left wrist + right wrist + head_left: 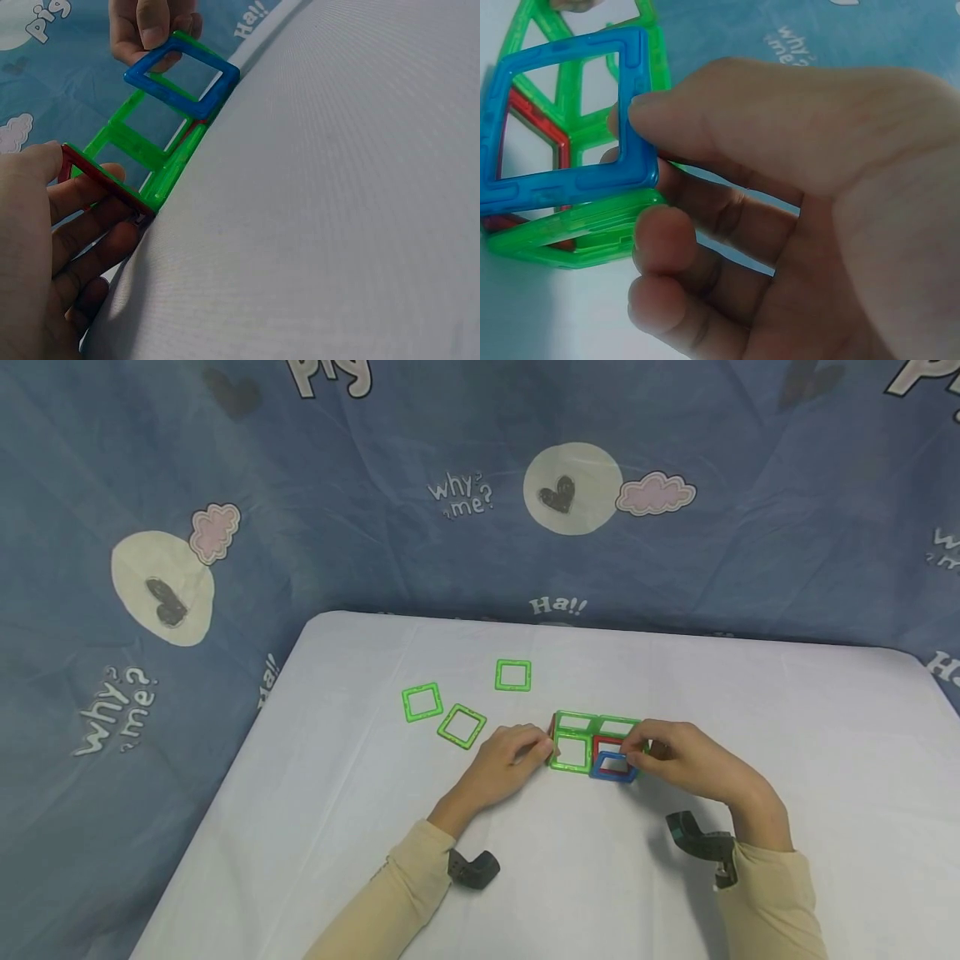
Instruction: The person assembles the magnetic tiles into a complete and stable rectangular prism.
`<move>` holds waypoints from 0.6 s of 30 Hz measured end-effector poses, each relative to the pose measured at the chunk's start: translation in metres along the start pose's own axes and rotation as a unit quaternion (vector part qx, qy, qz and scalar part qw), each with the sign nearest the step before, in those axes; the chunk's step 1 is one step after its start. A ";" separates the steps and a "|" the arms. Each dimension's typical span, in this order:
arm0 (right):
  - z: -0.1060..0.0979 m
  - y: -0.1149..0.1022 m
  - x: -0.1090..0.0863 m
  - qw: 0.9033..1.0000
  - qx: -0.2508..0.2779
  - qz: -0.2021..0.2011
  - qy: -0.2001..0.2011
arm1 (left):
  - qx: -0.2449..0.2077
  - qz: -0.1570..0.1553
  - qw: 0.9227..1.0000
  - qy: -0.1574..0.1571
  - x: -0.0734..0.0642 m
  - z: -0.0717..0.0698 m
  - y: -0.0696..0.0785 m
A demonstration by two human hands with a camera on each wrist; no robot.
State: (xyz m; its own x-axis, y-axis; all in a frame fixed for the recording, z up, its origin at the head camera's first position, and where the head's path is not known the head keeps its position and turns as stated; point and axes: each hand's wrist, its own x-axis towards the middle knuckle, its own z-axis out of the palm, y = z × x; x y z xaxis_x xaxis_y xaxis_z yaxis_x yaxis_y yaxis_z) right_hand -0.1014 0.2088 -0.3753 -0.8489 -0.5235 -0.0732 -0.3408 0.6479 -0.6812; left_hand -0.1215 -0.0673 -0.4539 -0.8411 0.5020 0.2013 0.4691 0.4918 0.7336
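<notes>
A low box-like structure of magnetic tiles (573,770) stands on the table, mostly green frames with some red. My left hand (510,762) holds its left end, thumb and fingers around the red end tile (112,182) in the left wrist view. At the right end my right hand (693,762) pinches a blue square magnetic tile (611,777) between thumb and fingers. This blue tile leans at a tilt over the structure's near right side, in front of a red frame (544,124). Its right edge is partly hidden by the thumb in the right wrist view.
Three loose green square tiles lie to the left and behind: one farthest back (513,676), one at far left (422,702) and one nearer the left hand (461,727). White cloth covers the table (540,877); a blue printed curtain (360,527) hangs along its back edge.
</notes>
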 end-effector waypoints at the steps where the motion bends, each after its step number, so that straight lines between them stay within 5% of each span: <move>1: 0.000 0.000 0.000 1.000 0.001 0.000 0.000 | 0.000 0.000 1.000 0.000 0.000 0.000 0.000; 18: -0.001 0.001 -0.001 1.000 -0.004 0.007 0.004 | 0.005 -0.002 1.000 0.000 -0.001 -0.001 0.002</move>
State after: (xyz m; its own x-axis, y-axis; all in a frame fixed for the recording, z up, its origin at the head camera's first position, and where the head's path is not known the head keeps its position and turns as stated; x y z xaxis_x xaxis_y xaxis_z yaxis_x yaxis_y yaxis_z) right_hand -0.1014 0.2107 -0.3756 -0.8566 -0.5103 -0.0762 -0.3324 0.6588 -0.6748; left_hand -0.1199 -0.0672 -0.4516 -0.8427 0.5003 0.1989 0.4689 0.5005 0.7278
